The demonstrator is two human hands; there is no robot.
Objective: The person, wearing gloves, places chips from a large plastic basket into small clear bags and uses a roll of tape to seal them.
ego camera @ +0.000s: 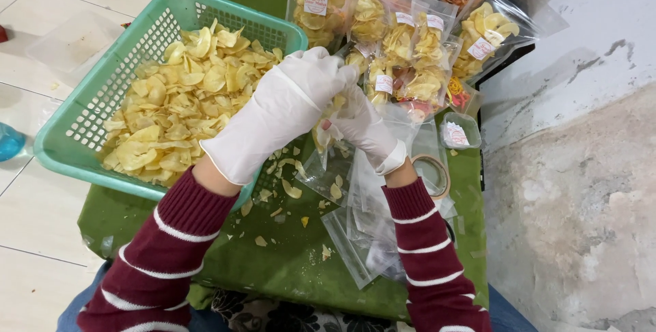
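A green plastic basket full of pale yellow chips stands on a green cloth at the left. My left hand, in a white glove, reaches over the basket's right corner and drops chips into a small clear bag. My right hand, also gloved, grips that bag at its mouth and holds it upright. Both sleeves are dark red with white stripes.
Filled, labelled chip bags are piled at the back right. Empty clear bags lie under my right forearm. A roll of tape and a small tub sit at the right. Loose chips dot the green cloth.
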